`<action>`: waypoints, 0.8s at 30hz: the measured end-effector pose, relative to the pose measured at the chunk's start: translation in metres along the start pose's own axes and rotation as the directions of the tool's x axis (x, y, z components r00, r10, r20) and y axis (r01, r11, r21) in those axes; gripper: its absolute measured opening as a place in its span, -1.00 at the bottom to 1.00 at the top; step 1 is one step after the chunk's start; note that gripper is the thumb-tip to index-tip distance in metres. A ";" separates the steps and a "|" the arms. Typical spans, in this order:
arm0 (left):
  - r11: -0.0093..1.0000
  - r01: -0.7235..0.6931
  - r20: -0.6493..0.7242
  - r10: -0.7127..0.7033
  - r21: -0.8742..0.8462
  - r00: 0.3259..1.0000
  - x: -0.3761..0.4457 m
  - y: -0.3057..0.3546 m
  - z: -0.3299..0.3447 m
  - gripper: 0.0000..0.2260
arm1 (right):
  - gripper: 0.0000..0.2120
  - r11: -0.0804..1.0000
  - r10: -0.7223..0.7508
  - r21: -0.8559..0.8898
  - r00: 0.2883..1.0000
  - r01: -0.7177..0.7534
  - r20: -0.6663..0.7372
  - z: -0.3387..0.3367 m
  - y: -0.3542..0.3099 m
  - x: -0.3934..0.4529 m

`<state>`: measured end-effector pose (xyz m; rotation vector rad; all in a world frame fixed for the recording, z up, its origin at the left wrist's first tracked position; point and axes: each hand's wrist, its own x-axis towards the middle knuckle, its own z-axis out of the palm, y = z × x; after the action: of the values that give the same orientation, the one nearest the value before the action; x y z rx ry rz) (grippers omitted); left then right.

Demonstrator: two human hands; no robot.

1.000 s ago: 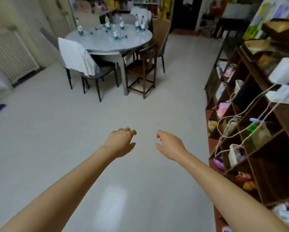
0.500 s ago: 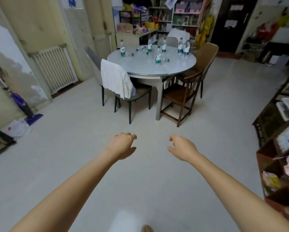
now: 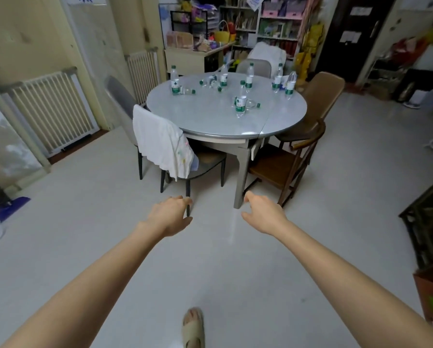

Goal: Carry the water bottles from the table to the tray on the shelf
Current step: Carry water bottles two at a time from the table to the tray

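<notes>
Head view: the left hand (image 3: pixel 170 215) and right hand (image 3: pixel 263 213) reach forward over the floor, both empty with fingers loosely curled apart. Well beyond them, the water bottles (image 3: pixel 240 102) stand and lie scattered on the round table (image 3: pixel 210 116).

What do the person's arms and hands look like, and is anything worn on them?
Both forearms are bare, with no sleeves in view. The left hand and right hand wear no gloves, and no watch, bracelet or ring shows. The fingers are partly turned away, so rings cannot be fully excluded.
</notes>
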<state>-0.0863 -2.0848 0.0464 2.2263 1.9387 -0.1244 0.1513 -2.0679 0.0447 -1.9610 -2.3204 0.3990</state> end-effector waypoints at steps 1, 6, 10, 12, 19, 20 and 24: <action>1.000 -0.018 -0.002 0.018 -0.016 1.000 0.029 -0.005 -0.002 -0.61 | -0.66 1.000 0.012 0.009 1.000 -0.012 -0.007 0.000 0.003 0.026; 0.991 -0.100 0.041 0.104 -0.092 0.994 0.168 -0.021 -0.025 -0.55 | -0.70 0.988 0.129 0.079 0.991 -0.132 0.036 -0.015 0.026 0.144; 0.987 -0.136 0.078 0.143 -0.088 0.987 0.276 -0.027 -0.042 -0.58 | -0.68 0.966 0.212 0.139 0.976 -0.216 0.044 -0.029 0.056 0.226; 0.982 -0.151 0.092 0.162 -0.113 0.983 0.328 -0.027 -0.047 -0.54 | -0.68 0.953 0.248 0.170 0.968 -0.251 0.042 -0.031 0.073 0.266; 0.974 -0.129 0.030 0.136 -0.185 0.990 0.516 -0.027 -0.063 -0.55 | -0.69 0.930 0.257 0.270 0.966 -0.248 0.000 -0.042 0.136 0.443; 0.975 -0.104 0.025 0.112 -0.197 0.993 0.539 -0.026 -0.068 -0.55 | -0.70 0.928 0.252 0.283 0.968 -0.242 -0.001 -0.048 0.143 0.470; 0.969 -0.042 0.035 0.053 -0.245 0.998 0.624 -0.026 -0.083 -0.56 | -0.69 0.935 0.209 0.295 0.978 -0.198 -0.005 -0.072 0.172 0.574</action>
<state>-0.0277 -1.4586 0.0102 2.0897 1.7708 0.0716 0.2292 -1.4700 0.0100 -2.0412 -1.9091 0.6733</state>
